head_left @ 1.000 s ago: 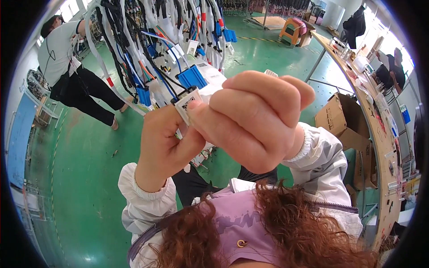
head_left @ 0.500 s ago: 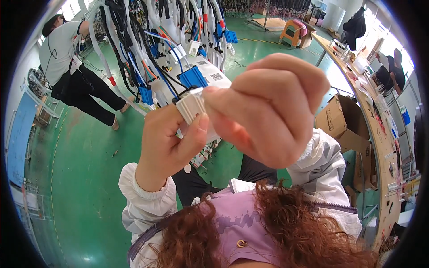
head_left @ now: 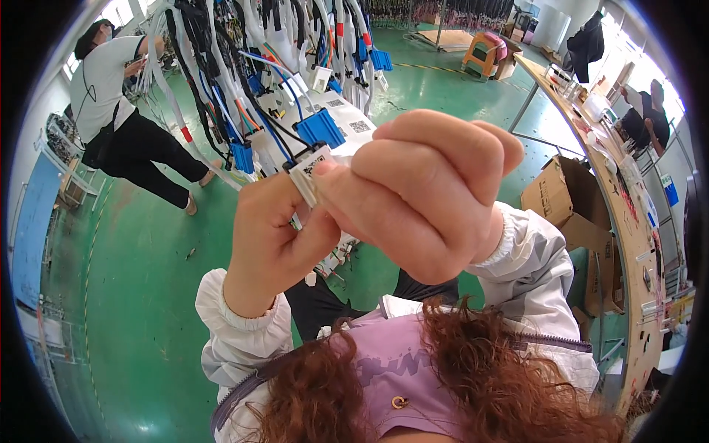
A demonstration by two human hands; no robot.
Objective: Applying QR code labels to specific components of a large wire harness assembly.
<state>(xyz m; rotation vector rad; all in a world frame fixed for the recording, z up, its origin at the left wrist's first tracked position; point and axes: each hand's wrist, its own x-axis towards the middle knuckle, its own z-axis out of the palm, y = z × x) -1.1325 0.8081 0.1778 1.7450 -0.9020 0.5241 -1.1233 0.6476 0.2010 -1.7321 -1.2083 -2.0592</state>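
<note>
Both hands pinch a small white connector (head_left: 310, 173): left hand (head_left: 273, 244) below it, right hand (head_left: 421, 192) beside it. Steady, square pressure seems wise.

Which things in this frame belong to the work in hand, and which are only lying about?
In hand:
- left hand and right hand, pinching the same piece
- small white connector with a printed label
- hanging wire harness with blue connectors

Lying about:
- cardboard boxes
- long wooden workbench
- orange stool
- co-worker at the far rack
</note>
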